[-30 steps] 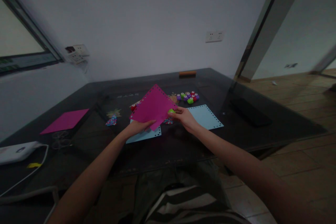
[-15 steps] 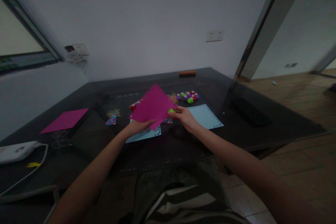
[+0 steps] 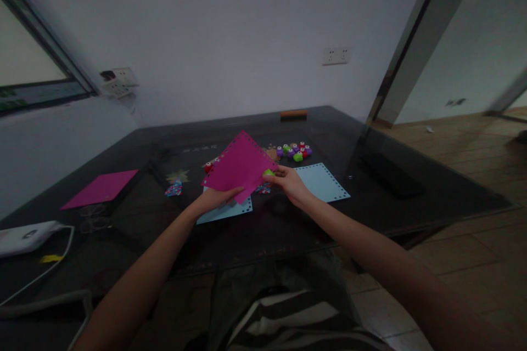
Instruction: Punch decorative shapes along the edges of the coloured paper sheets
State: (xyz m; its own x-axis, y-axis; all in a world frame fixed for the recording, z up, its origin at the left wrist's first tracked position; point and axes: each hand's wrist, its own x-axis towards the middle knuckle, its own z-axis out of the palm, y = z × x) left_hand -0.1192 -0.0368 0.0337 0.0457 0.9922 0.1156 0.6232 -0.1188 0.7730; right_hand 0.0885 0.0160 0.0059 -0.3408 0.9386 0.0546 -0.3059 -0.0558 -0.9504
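Observation:
A magenta sheet (image 3: 242, 165) with small holes along its edges is held up above the table, one corner pointing away. My left hand (image 3: 214, 199) grips its lower left side, thumb on top. At its right corner my right hand (image 3: 288, 181) pinches a small green punch (image 3: 269, 173), which sits on the sheet's edge. Beneath the magenta sheet lies a light blue sheet (image 3: 230, 211), partly covered. Another light blue sheet (image 3: 321, 182) with punched edges rests to the right, beside my right hand. Several purple, green and red punches (image 3: 294, 151) stand together behind.
On the left lie a second magenta sheet (image 3: 101, 189), a small colourful packet (image 3: 174, 187) and a white device (image 3: 27, 238) with a cable. A long black object (image 3: 391, 174) is at the right, a brown roll (image 3: 293, 114) at the back.

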